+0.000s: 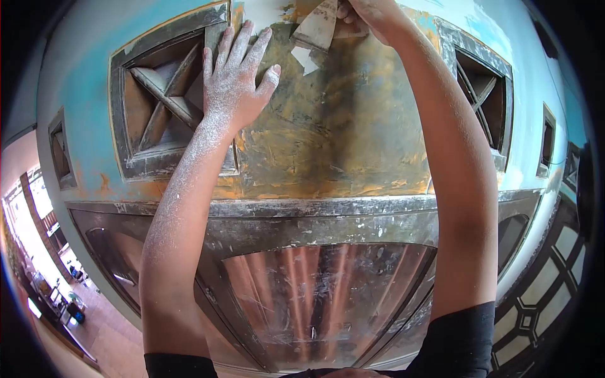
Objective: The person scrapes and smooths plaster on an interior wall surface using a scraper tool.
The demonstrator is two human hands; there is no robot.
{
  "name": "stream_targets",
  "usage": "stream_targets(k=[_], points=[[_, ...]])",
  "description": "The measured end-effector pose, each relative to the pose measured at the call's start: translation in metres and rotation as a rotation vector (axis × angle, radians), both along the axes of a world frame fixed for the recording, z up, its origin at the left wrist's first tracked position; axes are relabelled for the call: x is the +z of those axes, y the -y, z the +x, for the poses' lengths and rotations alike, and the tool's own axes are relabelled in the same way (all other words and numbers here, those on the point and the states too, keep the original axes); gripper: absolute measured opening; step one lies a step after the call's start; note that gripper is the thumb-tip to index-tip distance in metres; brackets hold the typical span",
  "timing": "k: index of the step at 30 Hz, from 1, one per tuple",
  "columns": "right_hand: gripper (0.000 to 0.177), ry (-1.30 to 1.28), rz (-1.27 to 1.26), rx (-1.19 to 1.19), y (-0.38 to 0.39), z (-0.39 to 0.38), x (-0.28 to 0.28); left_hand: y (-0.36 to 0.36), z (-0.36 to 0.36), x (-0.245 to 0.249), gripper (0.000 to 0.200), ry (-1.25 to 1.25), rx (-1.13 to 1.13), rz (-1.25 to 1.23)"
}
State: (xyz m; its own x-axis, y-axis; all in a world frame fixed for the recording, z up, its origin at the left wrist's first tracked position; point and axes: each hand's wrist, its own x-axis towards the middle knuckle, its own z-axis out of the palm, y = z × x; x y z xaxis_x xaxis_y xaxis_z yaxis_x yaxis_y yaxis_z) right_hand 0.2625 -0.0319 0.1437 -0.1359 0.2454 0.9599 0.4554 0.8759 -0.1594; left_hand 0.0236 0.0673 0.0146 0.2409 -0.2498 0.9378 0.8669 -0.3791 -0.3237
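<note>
My left hand (pixel 236 85), coated in white dust, lies flat on the wall with its fingers spread, beside the frame of the left vent opening. At the top edge my right hand (pixel 373 17) grips a scraper with a wide, stained blade (pixel 317 26); its handle is mostly hidden in the fingers. The blade sits against the wall, just above a pale patch (pixel 306 60) that looks like bare plaster or a loose paint flake. Around it the wall (pixel 340 132) is scraped to mottled brown and orange, with blue paint on either side.
Square vent openings with crossed slats, left (pixel 165 101) and right (pixel 482 94), flank the scraped area. Below runs a worn wooden ledge (pixel 321 206) over an arched glass pane (pixel 328 296) with pinkish curtains behind. A floor (pixel 116 334) with scattered items shows at lower left.
</note>
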Motion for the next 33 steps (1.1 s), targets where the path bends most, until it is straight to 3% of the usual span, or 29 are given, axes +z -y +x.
stream_targets(k=[13,33], points=[[0.043,0.154,0.055,-0.096,-0.005,0.004,0.004,-0.002,-0.001,0.000,0.065,0.002,0.022,0.010],[0.042,0.059,0.007,-0.039,-0.001,0.000,-0.004,-0.002,0.000,0.000,0.065,0.004,0.037,0.002]])
